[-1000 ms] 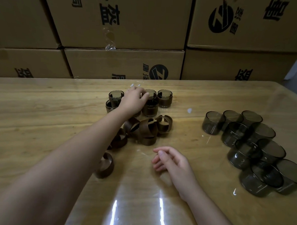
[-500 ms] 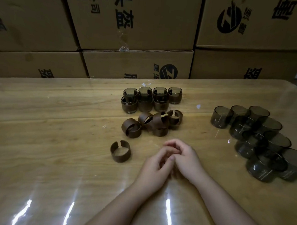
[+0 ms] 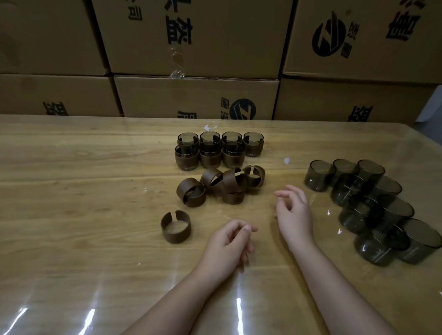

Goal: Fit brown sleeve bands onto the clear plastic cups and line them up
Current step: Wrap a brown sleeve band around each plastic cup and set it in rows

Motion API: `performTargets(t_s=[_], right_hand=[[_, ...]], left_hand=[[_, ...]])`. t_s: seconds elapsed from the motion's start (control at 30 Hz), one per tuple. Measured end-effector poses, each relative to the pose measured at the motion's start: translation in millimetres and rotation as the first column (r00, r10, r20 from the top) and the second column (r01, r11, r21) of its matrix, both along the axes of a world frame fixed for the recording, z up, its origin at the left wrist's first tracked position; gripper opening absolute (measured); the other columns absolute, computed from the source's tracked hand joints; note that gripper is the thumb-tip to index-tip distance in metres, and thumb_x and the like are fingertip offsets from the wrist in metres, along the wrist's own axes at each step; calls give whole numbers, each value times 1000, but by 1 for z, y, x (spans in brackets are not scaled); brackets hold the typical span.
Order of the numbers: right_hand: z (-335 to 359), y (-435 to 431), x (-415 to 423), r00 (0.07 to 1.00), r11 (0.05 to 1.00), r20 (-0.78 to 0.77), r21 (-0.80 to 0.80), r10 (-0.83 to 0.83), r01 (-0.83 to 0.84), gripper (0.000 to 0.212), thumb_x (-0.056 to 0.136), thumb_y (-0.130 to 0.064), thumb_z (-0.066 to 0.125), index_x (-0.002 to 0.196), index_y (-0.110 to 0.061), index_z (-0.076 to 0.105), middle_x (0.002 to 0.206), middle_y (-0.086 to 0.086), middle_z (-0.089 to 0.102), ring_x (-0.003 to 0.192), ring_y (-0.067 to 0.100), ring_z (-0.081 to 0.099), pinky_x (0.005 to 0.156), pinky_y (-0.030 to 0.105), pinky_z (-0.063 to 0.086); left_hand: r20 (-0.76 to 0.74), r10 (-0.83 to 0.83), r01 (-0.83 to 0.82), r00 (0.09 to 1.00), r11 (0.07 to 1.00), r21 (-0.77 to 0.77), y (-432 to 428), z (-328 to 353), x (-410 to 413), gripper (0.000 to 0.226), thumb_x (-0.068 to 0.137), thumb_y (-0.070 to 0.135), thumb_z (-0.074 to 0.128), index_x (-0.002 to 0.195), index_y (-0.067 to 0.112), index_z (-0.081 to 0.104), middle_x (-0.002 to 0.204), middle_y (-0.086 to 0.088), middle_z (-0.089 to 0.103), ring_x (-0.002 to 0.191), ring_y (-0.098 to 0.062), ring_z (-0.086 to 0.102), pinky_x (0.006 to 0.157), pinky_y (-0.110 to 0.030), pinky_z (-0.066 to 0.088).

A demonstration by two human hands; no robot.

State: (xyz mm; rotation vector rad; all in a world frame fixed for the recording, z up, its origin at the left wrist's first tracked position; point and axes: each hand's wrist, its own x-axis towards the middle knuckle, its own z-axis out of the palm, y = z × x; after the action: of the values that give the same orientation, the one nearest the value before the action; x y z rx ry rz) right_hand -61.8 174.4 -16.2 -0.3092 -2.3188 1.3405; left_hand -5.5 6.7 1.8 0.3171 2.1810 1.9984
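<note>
L hand [image 3: 228,239]: fingers loosely curled, thumb on top, nothing held, resting on the glossy wooden table [image 3: 60,236]. R hand [image 3: 292,213]: fingers relaxed, slightly apart, empty; touching the top or just above it, couldn't tell.

Nearest L hand: single brown split-ring sleeve band [image 3: 176,226], upright, gap facing away, apart from the rest. Beyond both hands: loose pile of brown sleeve bands [image 3: 221,185], approx 5, tumbled over each other. Behind the pile: smoky clear plastic cups w/ brown bands fitted [image 3: 210,154], 7 counted, 4 in back row, 3 in front, rows touching. Front row has room for 1 more.

To R of R hand: cluster of bare smoky clear plastic cups [image 3: 365,199], no bands, upright.

Progress, est.: under halfway. 7 done and lined up; neither a cup nor a band was in hand.

Hard to make out: bare cup count, approx 10, see-through walls overlapped. Band count in pile also uncertain. Whether bands were enough for all cups: couldn't tell. Stacked cardboard boxes [image 3: 192,97] behind, print cut off.
</note>
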Motion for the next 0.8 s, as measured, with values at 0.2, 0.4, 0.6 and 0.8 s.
performTargets(t_s=[0.2,0.4,0.6,0.8], right_hand=[[20,48,-13,969,856,155,508,-194,90,48,93,-20,58,139,-22,46,160,-3,0,82,7,56,59,16,41],[35,62,-23,944,844,266,536,-194,23,39,98,-22,51,134,-8,52,147,6,25,93,16,53,73,25,41],[37,24,-3,985,869,38,477,-168,129,31,98,-18,49,124,-6,60,130,5,44,90,6,43,73,19,38],[47,-32,42,878,973,-476,221,44,71,23,91,2,54,110,1,65,112,7,50,102,2,47,89,9,42]], left_hand=[[78,167,-181,983,953,244,-10,1,-4,23,100,11,46,88,12,66,56,4,56,44,-6,48,40,-16,37],[153,199,-239,968,914,327,-12,-1,-12,25,100,12,46,88,13,67,59,0,58,47,-9,49,44,-18,40],[179,193,-243,965,915,323,-13,0,-12,24,100,12,46,90,10,67,60,0,59,48,-9,50,45,-18,40],[258,100,-199,961,898,392,-14,9,-16,23,100,17,45,105,10,66,94,-8,73,70,-15,67,58,-23,53]])
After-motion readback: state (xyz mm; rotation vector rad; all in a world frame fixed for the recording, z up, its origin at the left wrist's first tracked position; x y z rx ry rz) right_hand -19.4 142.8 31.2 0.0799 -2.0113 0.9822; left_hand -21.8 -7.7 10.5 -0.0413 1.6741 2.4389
